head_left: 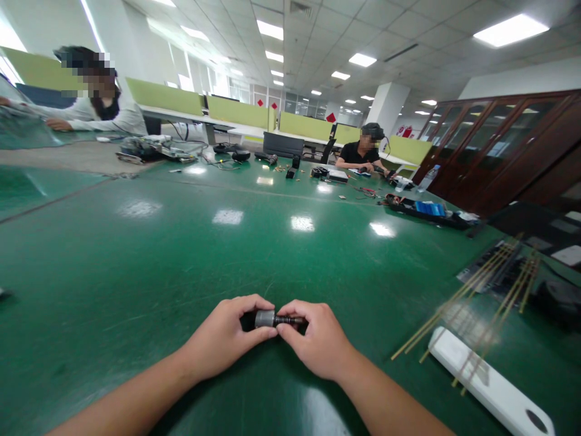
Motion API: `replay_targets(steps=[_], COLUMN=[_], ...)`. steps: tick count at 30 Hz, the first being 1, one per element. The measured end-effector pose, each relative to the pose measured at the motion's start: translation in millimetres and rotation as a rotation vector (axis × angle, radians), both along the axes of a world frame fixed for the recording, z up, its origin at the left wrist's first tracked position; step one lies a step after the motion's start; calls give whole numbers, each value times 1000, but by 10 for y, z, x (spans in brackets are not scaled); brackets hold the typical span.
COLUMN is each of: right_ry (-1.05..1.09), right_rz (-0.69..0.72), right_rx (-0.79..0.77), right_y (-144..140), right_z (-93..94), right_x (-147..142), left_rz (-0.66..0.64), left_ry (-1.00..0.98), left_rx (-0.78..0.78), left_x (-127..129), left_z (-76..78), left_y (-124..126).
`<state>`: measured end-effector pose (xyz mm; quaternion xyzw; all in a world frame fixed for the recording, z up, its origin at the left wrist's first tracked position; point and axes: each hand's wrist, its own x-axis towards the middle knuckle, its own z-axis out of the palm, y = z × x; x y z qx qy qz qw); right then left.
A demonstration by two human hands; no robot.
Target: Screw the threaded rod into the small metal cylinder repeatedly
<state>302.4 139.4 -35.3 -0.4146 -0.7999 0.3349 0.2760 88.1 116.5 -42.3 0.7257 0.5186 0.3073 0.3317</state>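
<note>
Left hand (222,339) – fingers curled tight around grey cylindrical end of small metal part (265,318), low over green surface (181,254). Right hand (320,345) – thumb and fingertips pinched on dark thin shaft end of same part. Part held level between both hands, near front edge. Right of hands: white flat bar (490,381), thin brass rods (472,303) lying across it. Far side: two seated people, scattered tools.
</note>
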Motion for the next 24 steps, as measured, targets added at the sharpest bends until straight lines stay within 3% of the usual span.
replay_targets(steps=[24], right_ry=[-28], right_rz=[-10], right_rx=[14], right_y=[18], right_z=[49], right_x=[13], left_rz=[22], left_ry=[-8], left_rx=[4], left_x=[-18], left_z=[-9], left_y=[-9])
